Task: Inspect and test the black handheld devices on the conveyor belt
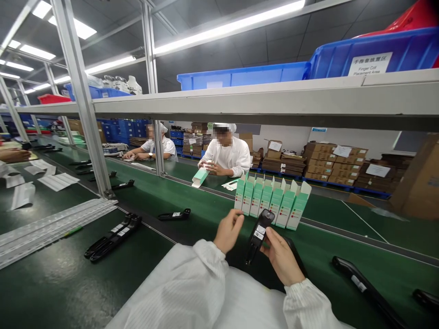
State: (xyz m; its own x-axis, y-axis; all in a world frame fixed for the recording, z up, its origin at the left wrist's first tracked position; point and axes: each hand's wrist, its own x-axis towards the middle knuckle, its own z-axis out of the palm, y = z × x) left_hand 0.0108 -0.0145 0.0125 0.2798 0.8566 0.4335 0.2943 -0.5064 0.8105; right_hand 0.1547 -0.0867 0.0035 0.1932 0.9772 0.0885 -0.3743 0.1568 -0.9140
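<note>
My right hand (283, 256) grips a black handheld device (259, 233) with white labels on its side. The device is tilted, its rounded end upward. Left of it, my left hand (229, 230) is raised with loosely bent fingers apart and nothing visible in them. Just beyond both hands, several green-and-white boxes (255, 198) stand in a row with their top flaps up. Another dark item, partly hidden, lies behind my right hand.
Similar black devices lie on the green belt (202, 219): a pair (113, 237) at left, one (174, 214) nearer the middle, others (363, 285) at right. Across the belt, a co-worker (229, 151) handles a green box (200, 176). A shelf (240, 98) with blue bins runs overhead; a metal post (84, 100) stands left.
</note>
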